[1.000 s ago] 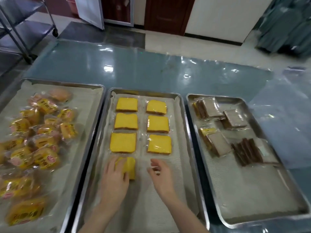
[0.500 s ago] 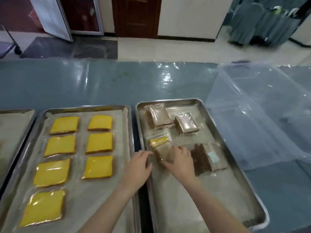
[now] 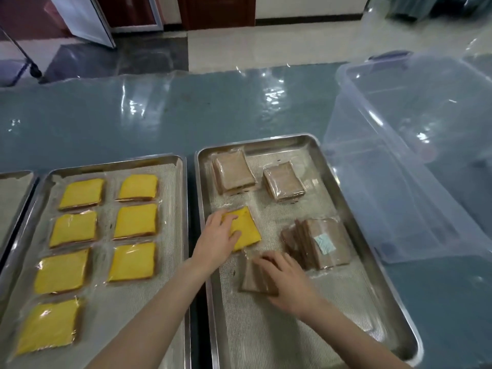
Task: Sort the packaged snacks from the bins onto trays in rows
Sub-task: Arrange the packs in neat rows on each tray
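Note:
Two steel trays lie side by side. The middle tray (image 3: 183, 182) holds several wrapped yellow cake slices (image 3: 134, 226) in two rows. On the right tray (image 3: 354, 209) are brown wrapped snack packs (image 3: 233, 173), a fanned brown pack (image 3: 323, 243) and one yellow cake packet (image 3: 246, 231). My left hand (image 3: 215, 241) grips the left side of that yellow packet. My right hand (image 3: 286, 280) presses down on a brown packet (image 3: 253, 279) near the tray's middle; its fingers cover most of the pack.
An empty clear plastic bin (image 3: 415, 155) lies tilted right of the right tray, touching its rim. A third tray's corner (image 3: 16, 187) shows at far left. The blue table (image 3: 159, 113) is covered with shiny film. A door and metal rack stand beyond.
The view swung right, away from the yellow rows. Both hands moved onto the right tray; the left took the yellow packet and the right pulled a brown packet toward me.

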